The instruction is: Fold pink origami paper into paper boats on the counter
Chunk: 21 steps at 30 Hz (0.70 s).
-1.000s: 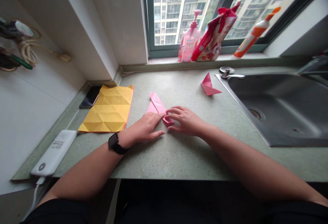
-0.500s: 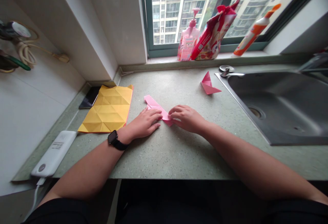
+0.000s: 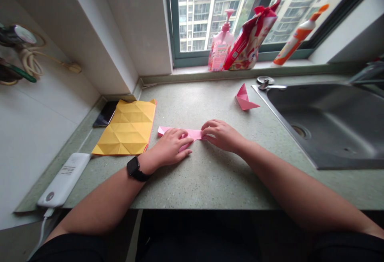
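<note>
A folded strip of pink paper lies on the counter, running nearly left to right. My left hand rests over its middle with the fingers spread, pressing it down and hiding part of it. At the strip's right end, my right hand pinches the paper between thumb and fingertips. A folded pink paper piece, standing up with pointed corners, sits apart near the sink. Yellow creased paper with a pinkish edge lies left of my left hand.
A dark phone lies partly under the yellow paper. A white power bank with a cable stands at the front left. To the right is a steel sink. On the windowsill are a pump bottle, a red bag and an orange-white bottle.
The pink strip has turned from slanting to nearly level, its left end swinging toward me and leftward. Both hands shifted slightly with it.
</note>
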Tool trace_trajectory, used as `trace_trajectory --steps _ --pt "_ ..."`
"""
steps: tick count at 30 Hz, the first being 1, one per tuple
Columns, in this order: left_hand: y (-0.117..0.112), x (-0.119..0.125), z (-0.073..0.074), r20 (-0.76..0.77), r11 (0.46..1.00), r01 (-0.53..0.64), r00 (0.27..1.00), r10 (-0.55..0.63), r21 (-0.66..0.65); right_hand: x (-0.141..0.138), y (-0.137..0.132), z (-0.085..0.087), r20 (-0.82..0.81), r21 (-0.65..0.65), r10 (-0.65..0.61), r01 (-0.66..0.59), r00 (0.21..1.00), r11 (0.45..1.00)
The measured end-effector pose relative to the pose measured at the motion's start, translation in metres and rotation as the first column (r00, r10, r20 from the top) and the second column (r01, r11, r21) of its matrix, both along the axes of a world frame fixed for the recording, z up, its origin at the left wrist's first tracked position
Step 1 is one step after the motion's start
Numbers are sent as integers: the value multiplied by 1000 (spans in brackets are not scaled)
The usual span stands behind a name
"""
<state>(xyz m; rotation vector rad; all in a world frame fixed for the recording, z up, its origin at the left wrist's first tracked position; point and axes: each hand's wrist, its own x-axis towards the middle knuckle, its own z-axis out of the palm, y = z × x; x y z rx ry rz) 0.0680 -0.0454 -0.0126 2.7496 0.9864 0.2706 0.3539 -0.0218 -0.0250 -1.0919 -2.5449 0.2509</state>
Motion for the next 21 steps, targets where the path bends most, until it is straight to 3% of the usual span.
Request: trace_trajectory --steps 9,21 --pt "2 1 -4 89 991 118 990 -112 -62 2 1 2 13 -16 38 -38 999 999" --pt "2 2 -4 96 991 118 989 -112 -61 -5 6 -12 -6 -7 -101 101 995 995"
